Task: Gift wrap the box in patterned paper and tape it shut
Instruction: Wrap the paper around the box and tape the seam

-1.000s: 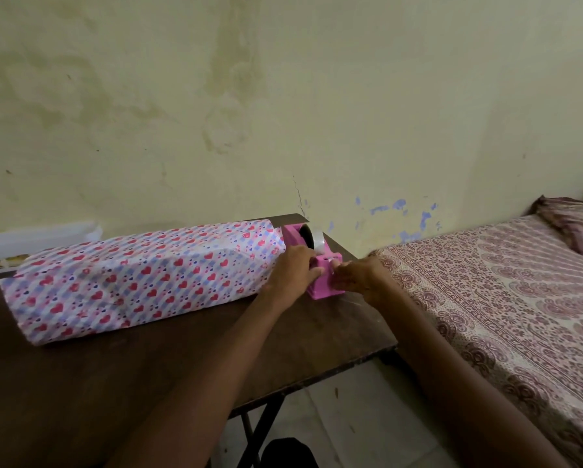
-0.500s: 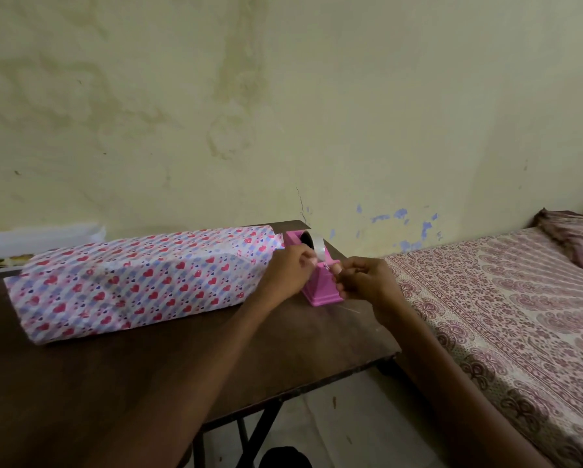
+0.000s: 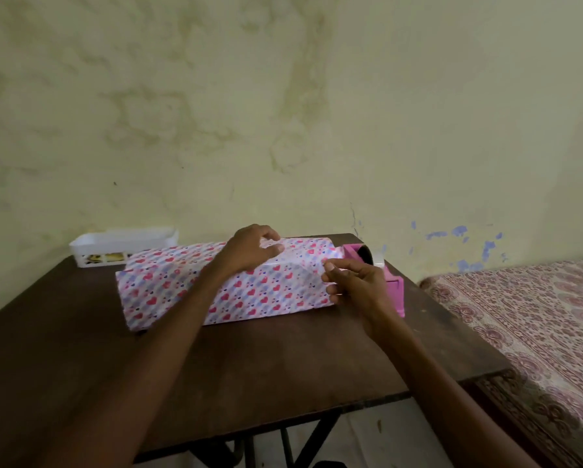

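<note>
left hand (image 3: 249, 249) rests loose-fingered on heart-patterned paper-wrapped box (image 3: 182, 288) | right hand (image 3: 354, 282) curled, hold unclear | pink plastic tape dispenser (image 3: 394, 290) half hidden, right edge of tabletop (image 3: 283, 366)

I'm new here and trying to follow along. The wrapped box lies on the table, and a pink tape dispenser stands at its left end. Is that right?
Not quite. The dispenser is pink, but it stands at the right end of the box, not the left, as the head view shows. The wrapped box does lie on the table.
</note>
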Available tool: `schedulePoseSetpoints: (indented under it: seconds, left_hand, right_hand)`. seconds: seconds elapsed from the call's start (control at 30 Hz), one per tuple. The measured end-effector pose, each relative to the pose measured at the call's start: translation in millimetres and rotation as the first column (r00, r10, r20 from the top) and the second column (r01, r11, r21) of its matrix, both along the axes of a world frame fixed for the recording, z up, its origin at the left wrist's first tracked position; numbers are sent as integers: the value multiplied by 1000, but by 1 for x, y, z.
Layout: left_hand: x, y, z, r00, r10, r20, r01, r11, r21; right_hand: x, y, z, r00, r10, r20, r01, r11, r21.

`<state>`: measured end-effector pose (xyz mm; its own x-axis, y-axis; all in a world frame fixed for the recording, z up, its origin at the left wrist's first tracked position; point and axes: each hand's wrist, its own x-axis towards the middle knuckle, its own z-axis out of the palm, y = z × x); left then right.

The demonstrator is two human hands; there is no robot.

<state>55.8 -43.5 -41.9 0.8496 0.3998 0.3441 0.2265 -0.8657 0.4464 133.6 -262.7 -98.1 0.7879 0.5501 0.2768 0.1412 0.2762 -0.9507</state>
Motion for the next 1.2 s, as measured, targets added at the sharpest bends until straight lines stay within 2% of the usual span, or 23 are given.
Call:
schedulePoseSetpoints:
  seconds: [0.1, 0.17, 0.33, 0.67, 0.93, 1.2]
  left_hand:
    - [-8, 29, 6, 970, -93, -223, 67, 990, -121]
    - [-7, 38, 2, 959, -103, -263, 74, 990, -117]
    - [2, 44, -7, 972, -36, -234, 11, 994, -111]
    - [5, 49, -11, 970, -68, -231, 32, 987, -155]
    - [5, 47, -12, 969, -51, -240, 16, 989, -146]
    - [6, 47, -11, 963, -55, -264, 20, 991, -131]
  right_hand:
    - [-10, 26, 2, 999, -24, 31, 24, 1000, -9]
    - [-13, 41, 2, 999, -38, 34, 38, 999, -5]
    - [-15, 70, 0, 995, -89, 48, 91, 995, -43]
    - [-11, 97, -11, 971, -192, 144, 207, 973, -102]
    - [-6, 100, -6, 980, -170, 100, 179, 980, -83]
    - [-1, 104, -4, 975, -194, 107, 212, 957, -199]
